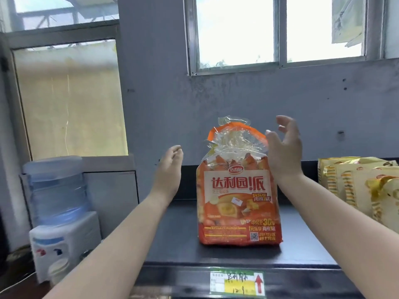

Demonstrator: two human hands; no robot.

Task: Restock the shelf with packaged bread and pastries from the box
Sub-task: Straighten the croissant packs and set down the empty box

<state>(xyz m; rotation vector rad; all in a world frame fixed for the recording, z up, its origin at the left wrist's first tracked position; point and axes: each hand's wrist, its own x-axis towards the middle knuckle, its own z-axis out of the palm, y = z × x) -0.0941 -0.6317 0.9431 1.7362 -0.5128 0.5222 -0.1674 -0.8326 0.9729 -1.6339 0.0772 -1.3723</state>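
Head view first, then.

— What do you see from up there?

— An orange bag of pastries (238, 197) stands up tall on the dark shelf (177, 238). Its front faces out, so I think a shopper can read it. It sits right behind the price tag (237, 283) on the shelf's front edge, which seems to be its spot.

— Is anyone holding it?

— No. The left hand (169, 169) is off to the side, well apart from the bag, fingers loose and a little curled, holding nothing. The right hand (285, 152) is just beside the crinkly clear top of the bag, fingers spread wide. I can't tell if its thumb touches the plastic. It grips nothing.

— Why are the hands up like that?

— My guess is they watch the bag in case it tips. It is tall and soft on top, so it could flop over.

— What else is there?

— Yellow bags (358, 186) stand in a row on the right of the same shelf. A water cooler (58, 203) sits left of it, under a window (278, 29).

— Where is the box?

— Not in this view.
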